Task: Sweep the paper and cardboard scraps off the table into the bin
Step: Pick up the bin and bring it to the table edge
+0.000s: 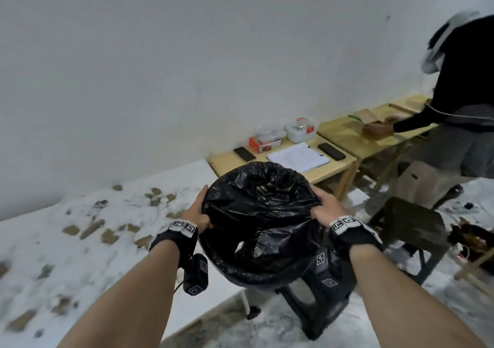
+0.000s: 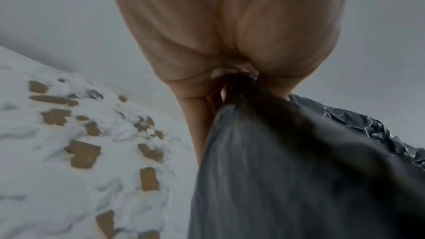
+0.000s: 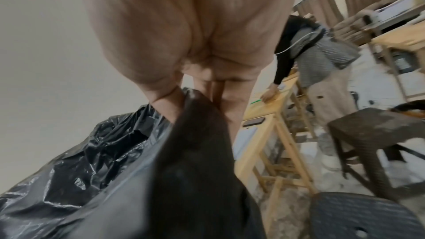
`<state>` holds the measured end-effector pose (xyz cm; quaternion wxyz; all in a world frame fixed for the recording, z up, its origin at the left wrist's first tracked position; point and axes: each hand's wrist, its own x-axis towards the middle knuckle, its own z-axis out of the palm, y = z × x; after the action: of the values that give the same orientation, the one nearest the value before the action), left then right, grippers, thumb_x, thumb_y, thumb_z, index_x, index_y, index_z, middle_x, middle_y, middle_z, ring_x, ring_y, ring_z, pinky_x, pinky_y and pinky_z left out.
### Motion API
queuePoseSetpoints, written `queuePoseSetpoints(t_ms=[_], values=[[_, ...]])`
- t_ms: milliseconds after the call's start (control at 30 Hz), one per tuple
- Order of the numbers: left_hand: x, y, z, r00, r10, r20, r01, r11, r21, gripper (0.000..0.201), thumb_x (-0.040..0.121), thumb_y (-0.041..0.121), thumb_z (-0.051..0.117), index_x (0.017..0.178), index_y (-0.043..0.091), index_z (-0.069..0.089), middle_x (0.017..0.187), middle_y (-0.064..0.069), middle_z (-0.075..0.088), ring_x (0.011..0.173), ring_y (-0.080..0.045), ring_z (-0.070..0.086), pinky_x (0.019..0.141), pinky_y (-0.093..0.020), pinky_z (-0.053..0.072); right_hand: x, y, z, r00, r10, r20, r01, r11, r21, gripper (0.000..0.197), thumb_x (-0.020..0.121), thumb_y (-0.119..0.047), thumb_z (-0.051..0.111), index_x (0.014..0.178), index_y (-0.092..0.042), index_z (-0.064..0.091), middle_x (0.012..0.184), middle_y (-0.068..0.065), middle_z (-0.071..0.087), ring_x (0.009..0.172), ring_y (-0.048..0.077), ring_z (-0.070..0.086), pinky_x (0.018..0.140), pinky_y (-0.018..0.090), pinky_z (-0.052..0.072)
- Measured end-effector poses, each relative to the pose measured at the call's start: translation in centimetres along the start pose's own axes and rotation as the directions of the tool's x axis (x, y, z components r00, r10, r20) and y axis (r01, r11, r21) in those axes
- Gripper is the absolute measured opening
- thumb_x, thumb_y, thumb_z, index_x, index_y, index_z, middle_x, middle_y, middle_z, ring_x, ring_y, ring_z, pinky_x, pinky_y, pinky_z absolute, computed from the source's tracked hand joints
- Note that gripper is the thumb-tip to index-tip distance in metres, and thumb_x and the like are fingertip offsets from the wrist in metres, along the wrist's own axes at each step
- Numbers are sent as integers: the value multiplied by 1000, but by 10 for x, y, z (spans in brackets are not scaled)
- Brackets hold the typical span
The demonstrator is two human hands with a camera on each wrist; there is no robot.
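A round bin lined with a black plastic bag is held up off the floor at the white table's right end. My left hand grips the bin's left rim and liner. My right hand grips the right rim and liner. White paper scraps and brown cardboard pieces lie scattered over the table to the left of the bin, and also show in the left wrist view as cardboard pieces.
A black stool stands under the bin. Low wooden tables with phones, a clipboard and boxes run along the wall. Another person bends over the far table at right. A dark stool stands nearby.
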<state>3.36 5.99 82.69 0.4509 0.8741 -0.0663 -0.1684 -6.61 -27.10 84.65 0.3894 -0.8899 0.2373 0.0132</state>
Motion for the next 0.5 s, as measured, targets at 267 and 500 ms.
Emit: queuePoseSetpoints(t_ms=[267,500], values=[[-15,-52,-142,975,-77,-207,75,997,-19,91,84,0,49,157,42,14,135,-8,55,102,-28,60,89,-39,54,35,-147,86,966,-236,101,237,971,0,73,70,-14,55,136,-45,43,129,-4,62,110,24,60,93,32,49],[-12,-124,-238,922,-208,-327,163,974,-160,95,77,-5,47,157,39,21,144,-11,50,111,-30,58,94,-41,53,62,-247,174,937,-257,236,241,966,94,73,75,-17,64,138,-44,39,120,2,65,96,24,65,72,37,60]])
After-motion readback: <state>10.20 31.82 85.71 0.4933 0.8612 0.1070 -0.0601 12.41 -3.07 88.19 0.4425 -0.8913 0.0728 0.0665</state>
